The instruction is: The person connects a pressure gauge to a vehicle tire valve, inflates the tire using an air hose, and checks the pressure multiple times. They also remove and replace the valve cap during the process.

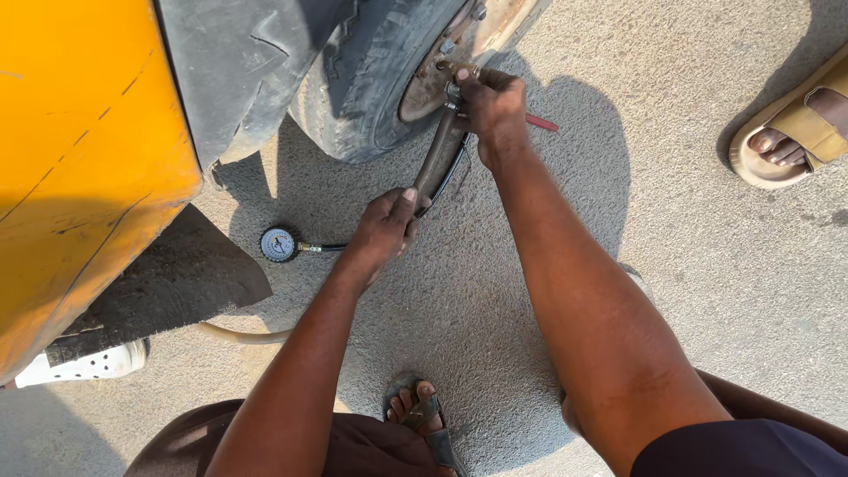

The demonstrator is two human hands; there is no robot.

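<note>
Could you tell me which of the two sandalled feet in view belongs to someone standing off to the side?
The foot in the tan sandal at the top right edge; the other foot in a dark sandal sits bottom centre, between the person's own arms.

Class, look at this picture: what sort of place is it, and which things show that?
Probably an outdoor roadside tyre-service spot: a yellow vehicle stands on gritty ground, its worn tyre being attended with an air hose and a round pressure gauge.
</note>
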